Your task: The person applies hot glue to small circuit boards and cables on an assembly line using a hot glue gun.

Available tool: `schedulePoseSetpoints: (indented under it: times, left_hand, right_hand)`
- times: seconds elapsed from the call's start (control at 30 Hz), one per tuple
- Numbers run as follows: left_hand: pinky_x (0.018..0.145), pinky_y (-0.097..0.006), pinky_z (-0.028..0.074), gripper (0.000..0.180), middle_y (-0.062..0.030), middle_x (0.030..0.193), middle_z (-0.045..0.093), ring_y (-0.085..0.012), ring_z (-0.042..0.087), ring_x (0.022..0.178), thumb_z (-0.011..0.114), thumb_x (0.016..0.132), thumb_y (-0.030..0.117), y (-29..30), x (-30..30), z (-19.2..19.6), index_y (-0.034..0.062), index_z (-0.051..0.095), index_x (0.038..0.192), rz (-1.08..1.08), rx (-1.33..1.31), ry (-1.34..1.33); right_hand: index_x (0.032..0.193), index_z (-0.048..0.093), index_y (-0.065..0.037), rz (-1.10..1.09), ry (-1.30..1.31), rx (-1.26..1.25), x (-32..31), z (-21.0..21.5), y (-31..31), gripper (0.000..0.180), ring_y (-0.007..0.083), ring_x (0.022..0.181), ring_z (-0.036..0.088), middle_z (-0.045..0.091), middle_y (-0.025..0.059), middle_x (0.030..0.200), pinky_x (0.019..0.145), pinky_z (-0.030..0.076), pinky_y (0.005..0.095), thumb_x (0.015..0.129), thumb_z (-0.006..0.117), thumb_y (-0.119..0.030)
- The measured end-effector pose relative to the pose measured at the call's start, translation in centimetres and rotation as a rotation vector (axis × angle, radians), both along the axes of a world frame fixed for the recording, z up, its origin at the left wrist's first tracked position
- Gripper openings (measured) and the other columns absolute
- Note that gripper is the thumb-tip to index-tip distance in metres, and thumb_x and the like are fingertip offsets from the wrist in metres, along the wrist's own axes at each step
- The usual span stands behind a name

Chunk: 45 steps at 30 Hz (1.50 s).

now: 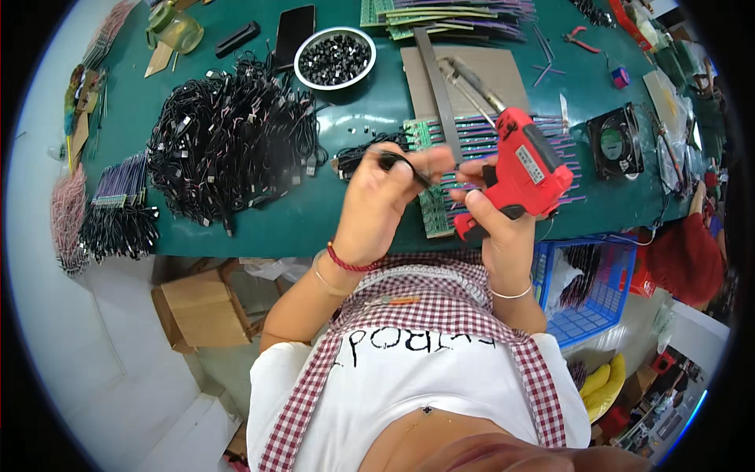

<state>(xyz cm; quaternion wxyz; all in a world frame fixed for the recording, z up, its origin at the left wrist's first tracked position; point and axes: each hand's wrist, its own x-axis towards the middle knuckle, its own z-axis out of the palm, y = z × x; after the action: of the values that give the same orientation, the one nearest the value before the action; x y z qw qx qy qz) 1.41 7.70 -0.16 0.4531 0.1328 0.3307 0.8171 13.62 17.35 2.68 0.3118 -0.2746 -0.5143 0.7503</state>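
Note:
My right hand (495, 224) grips a red soldering gun (525, 167) by its handle, its metal tip pointing up and left over the table. My left hand (385, 200) pinches a black cable (393, 161) between its fingers, held just above the table's near edge. Under both hands lies a row of green circuit boards (429, 208) with purple wires attached. A metal strip (439, 94) lies across the boards.
A big heap of black cables (228, 141) lies to the left on the green table (314, 212). A metal bowl of small black parts (334, 59) and a dark phone (293, 31) sit behind. A small fan (616, 141) stands right, a blue basket (586, 295) below it.

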Motion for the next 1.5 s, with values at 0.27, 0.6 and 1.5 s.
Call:
schedulePoseSetpoints:
  times: [0.27,0.6,1.5]
  left_hand:
    - [0.098,-0.043,0.045,0.01,-0.0272,0.129,0.045,-0.0342,0.048,0.12,0.05,0.093,0.007,-0.3,0.1,0.8,0.0093,0.04,0.096,0.078,0.083,-0.129]
    - [0.109,-0.048,0.025,0.043,-0.0205,0.137,0.037,-0.0361,0.045,0.122,0.059,0.081,0.004,0.5,0.9,0.2,0.0042,0.036,0.117,0.763,-0.3,0.924]
    - [0.05,-0.021,0.04,0.023,-0.0039,0.061,0.052,-0.0083,0.048,0.053,0.041,0.098,0.019,-2.0,0.1,1.9,0.0023,0.048,0.084,-0.421,-0.459,0.373]
  right_hand:
    - [0.12,0.049,0.0,0.026,-0.079,0.074,0.5,-1.3,-0.1,0.041,0.0144,0.096,0.058,0.061,0.0086,0.104,0.082,0.048,0.0273,0.082,0.064,-0.005]
    - [0.118,0.046,-0.001,0.079,-0.085,0.013,1.0,-0.5,-0.2,0.04,0.0085,0.077,0.057,0.062,0.0017,0.087,0.069,0.047,0.0232,0.082,0.065,-0.003]
    - [0.106,0.054,-0.001,0.087,-0.116,0.034,0.7,-1.2,0.3,0.029,0.0127,0.08,0.059,0.062,0.0061,0.089,0.071,0.048,0.0254,0.079,0.064,0.001]
